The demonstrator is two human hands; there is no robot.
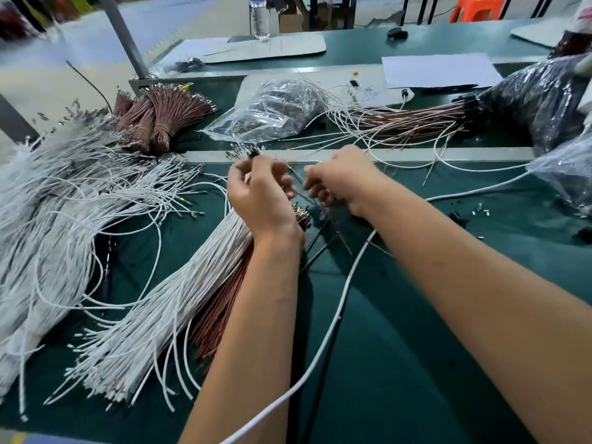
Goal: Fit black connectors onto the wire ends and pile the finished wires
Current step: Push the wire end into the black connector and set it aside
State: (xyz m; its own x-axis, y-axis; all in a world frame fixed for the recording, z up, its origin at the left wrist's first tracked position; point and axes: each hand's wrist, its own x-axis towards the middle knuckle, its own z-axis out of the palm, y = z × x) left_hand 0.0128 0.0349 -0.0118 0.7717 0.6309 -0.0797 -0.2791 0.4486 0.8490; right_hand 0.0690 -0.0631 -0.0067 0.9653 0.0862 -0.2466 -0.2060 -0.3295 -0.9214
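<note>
The left hand [261, 195] has its fingers curled, the tips pinching a small black connector [254, 154] held up at the far side of the hand; the right hand [339, 179] is curled too, its fingertips [312, 184] turned leftward and pinching what looks like a thin wire end [296, 174], though motion blur makes that hard to confirm; the two hands are close but apart, the wire end lying in the gap between them, its long axis slanting from near right to far left, toward the connector; so the connector lies up and to the left of the right fingers, and the left hand is the nearer to it, already holding it; my judgement is that the coming move is to bring wire tip and connector mouth into line and push. Beneath the left wrist runs a bundle of white and brown wires [179, 302], fanning toward the near left; loose white wires [64, 200] heap further left; across the green table [448, 315], far right, lies the pile of finished wires [413, 118] with black ends.
</note>
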